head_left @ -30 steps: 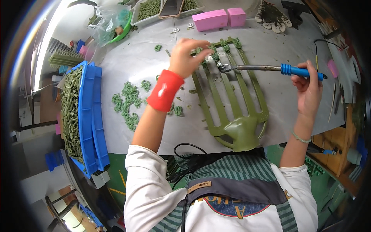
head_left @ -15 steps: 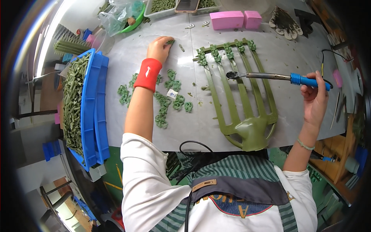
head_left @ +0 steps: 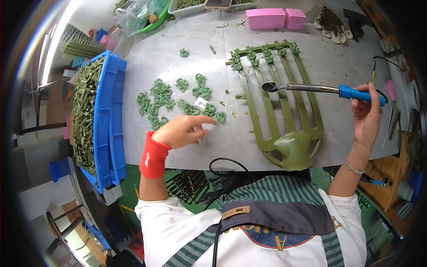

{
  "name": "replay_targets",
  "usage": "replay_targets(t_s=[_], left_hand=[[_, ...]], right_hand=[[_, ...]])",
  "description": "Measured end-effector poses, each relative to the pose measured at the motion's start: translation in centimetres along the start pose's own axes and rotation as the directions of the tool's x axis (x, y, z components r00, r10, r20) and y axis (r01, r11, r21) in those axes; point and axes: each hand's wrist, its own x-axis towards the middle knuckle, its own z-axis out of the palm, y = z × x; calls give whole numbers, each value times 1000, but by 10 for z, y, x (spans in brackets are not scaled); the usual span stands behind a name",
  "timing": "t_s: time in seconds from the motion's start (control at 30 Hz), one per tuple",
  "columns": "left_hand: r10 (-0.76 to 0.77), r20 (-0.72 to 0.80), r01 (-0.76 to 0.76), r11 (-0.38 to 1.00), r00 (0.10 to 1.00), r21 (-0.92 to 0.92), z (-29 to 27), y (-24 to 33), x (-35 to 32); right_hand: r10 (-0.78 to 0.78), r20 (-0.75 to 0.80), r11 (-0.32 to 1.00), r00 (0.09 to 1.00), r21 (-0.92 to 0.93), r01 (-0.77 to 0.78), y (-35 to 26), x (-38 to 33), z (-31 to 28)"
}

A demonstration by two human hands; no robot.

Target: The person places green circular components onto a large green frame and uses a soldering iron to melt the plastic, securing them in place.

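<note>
My right hand (head_left: 367, 116) grips the blue handle of a soldering iron (head_left: 311, 88) with a metal shaft and a blackened, spoon-shaped tip. The tip hovers over or rests on the long bars of an olive-green wax frame (head_left: 288, 109); I cannot tell which. The frame lies flat, its cup-shaped end toward me, with small green ring-like pieces (head_left: 252, 57) fixed along its far end. My left hand (head_left: 184, 131), below a red wristband, holds nothing. Its index finger stretches toward a loose green wax piece (head_left: 220, 117); the other fingers are half bent. More loose pieces (head_left: 160, 91) lie beyond it, beside a small paper label (head_left: 201, 103).
Blue crates (head_left: 116, 124) heaped with green pieces stand at the left. Pink blocks (head_left: 266, 19), a soiled glove (head_left: 331, 24) and a phone (head_left: 218, 4) on a tub line the far side. A thin black cable (head_left: 227, 159) loops at the near table edge.
My left hand has come back from the far left, toward me, to the near side of the loose pieces. One green piece now lies where it was. The right hand still holds the iron.
</note>
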Motion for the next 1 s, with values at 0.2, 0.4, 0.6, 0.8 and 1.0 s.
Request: replay_targets(t_s=[0.2,0.4,0.6,0.8,1.0], left_hand=[[10,-480,-4,1000,877,14,-21,-27,19],[-8,-597,122,981,802,150,-20,-31,-7],[-121,-151,126,992,981,26,11,-42,-36],[-43,-654,15,999,756,-48,-35,-53,10],[368,-879,337,822,303,460,-80,-83,83]], right_hand=[[0,-1,1000,1000,5,0,-3,-3,3],[-19,9,1000,1000,20,19,-5,-2,-5],[-19,41,1000,999,21,19,-2,-2,-5],[-19,24,999,1000,41,18,-6,-2,-5],[-21,24,999,999,33,20,-7,-6,-1]])
